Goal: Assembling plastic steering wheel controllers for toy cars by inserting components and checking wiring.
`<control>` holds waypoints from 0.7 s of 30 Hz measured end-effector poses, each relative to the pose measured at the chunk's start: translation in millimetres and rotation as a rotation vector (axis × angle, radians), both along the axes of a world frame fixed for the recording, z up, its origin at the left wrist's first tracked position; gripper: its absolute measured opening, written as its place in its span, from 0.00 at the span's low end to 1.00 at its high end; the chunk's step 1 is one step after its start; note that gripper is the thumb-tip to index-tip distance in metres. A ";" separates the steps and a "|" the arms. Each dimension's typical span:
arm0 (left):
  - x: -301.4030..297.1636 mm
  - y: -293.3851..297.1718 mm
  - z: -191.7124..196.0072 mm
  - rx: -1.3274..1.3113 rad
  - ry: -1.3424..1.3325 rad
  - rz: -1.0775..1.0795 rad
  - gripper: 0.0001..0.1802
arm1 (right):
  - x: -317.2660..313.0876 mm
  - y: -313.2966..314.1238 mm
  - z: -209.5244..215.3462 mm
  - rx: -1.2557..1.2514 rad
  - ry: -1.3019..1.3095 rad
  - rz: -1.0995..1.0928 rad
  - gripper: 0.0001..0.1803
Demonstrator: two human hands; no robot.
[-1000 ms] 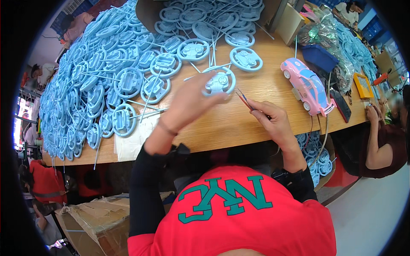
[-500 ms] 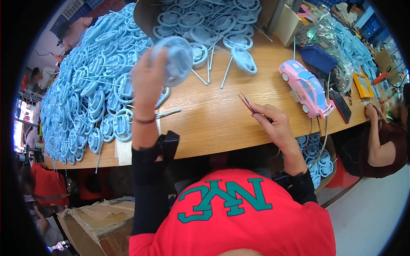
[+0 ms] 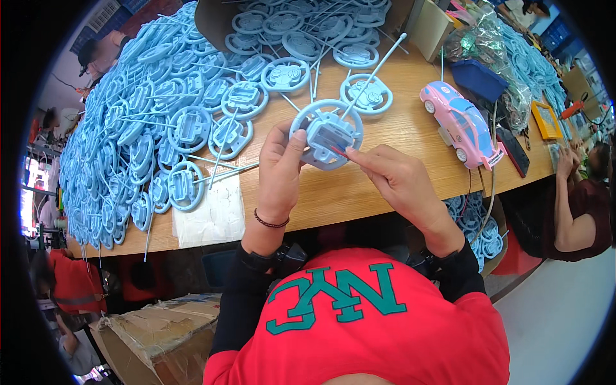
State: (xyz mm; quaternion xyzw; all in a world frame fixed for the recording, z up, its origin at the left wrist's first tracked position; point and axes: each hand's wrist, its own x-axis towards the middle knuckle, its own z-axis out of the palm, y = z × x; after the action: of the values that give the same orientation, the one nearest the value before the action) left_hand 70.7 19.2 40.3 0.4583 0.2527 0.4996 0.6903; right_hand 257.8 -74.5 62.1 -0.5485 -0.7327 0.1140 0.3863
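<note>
My left hand (image 3: 280, 165) grips the rim of a light-blue toy steering wheel (image 3: 332, 133), held above the table with its open rectangular compartment facing up. A thin blue rod sticks up from it toward the far right. Pinched in the fingers of my right hand (image 3: 396, 178) are thin wire leads (image 3: 338, 151), a reddish one showing. Their tips reach the near edge of the compartment; whether they touch metal is too small to tell. Just beyond lies another blue steering wheel (image 3: 367, 95) on the wooden table (image 3: 378, 160).
A tall heap of blue steering wheels (image 3: 131, 122) covers the left side. More fill a cardboard box (image 3: 215, 22) at the back. To the right stand a pink toy car (image 3: 459, 122), a blue bin (image 3: 478, 82) and a yellow frame (image 3: 545, 120). A white sheet (image 3: 215, 215) lies front left.
My left hand has come right and nearer with a steering wheel, now turned compartment up. My right hand has moved slightly left, bringing the wire leads to it.
</note>
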 end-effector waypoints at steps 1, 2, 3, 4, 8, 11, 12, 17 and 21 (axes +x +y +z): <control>1.5 -1.7 -2.8 -0.005 0.009 -0.012 0.15 | 0.3 -0.8 -0.9 -0.011 -0.015 -0.003 0.19; 3.0 -2.9 -4.9 -0.025 0.003 -0.023 0.15 | -0.3 -0.5 -1.6 -0.020 -0.029 -0.003 0.19; 4.8 -4.1 -7.1 -0.044 -0.003 -0.033 0.15 | -0.7 0.5 -2.5 -0.001 -0.018 -0.002 0.19; 6.0 -5.3 -9.3 -0.064 -0.009 -0.043 0.14 | -1.2 1.9 -3.5 0.019 -0.007 -0.001 0.19; 5.7 -9.1 -11.1 -0.126 -0.050 -0.043 0.15 | -2.4 3.5 -7.4 0.005 0.040 0.002 0.21; 3.2 -5.0 -10.6 -0.178 -0.034 -0.088 0.15 | -0.9 3.6 -10.9 0.001 -0.002 0.003 0.22; 3.4 -3.8 -11.5 -0.169 -0.021 -0.072 0.15 | -0.9 3.5 -10.9 -0.001 -0.004 0.015 0.22; 3.4 -0.6 -13.8 -0.160 -0.039 -0.056 0.15 | -5.4 2.8 -11.2 -0.004 0.009 0.051 0.21; -1.2 0.6 -17.8 -0.162 -0.035 -0.095 0.16 | -6.4 -0.7 -9.1 -0.069 0.020 0.064 0.21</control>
State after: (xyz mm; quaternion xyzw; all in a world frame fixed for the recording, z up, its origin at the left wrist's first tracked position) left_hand 69.5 19.8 22.6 0.4036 0.2581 0.4521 0.7524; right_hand 251.3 -75.2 53.0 -0.5368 -0.7414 0.1572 0.3707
